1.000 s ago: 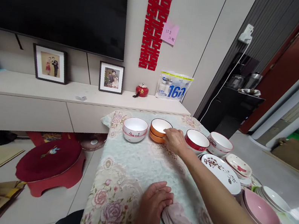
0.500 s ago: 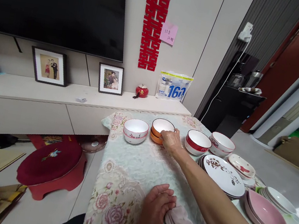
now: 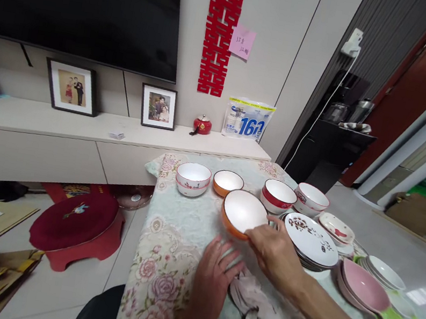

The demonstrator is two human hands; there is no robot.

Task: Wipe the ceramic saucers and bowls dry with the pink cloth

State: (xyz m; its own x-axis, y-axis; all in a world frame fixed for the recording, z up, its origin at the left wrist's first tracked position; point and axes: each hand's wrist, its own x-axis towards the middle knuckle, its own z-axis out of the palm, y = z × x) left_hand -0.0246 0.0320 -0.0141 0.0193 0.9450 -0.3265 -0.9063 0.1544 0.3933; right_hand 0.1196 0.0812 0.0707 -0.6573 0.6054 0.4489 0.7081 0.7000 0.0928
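An orange bowl with a white inside (image 3: pixel 245 213) is held tilted above the table, my right hand (image 3: pixel 274 246) gripping its near right rim. Below and left of it, my left hand (image 3: pixel 215 271) has its fingers spread and slightly blurred, with nothing in it. A crumpled pale cloth (image 3: pixel 252 305) lies just right of that hand. Behind the held bowl stands a second orange bowl (image 3: pixel 227 182). White bowls with a pink band (image 3: pixel 193 180) are stacked to its left, and red-and-white bowls (image 3: pixel 278 196) to its right.
White plates with a brown pattern (image 3: pixel 311 241), pink leaf-shaped dishes (image 3: pixel 365 286), a dotted dish (image 3: pixel 336 227) and more white bowls (image 3: pixel 311 198) line the right side of the flowered tablecloth (image 3: pixel 164 276). A red stool (image 3: pixel 74 229) stands left of the table.
My right hand has lifted the upper orange bowl off the lower one and brought it nearer. My left hand's fingers have spread, moving slightly up and left towards the bowl.
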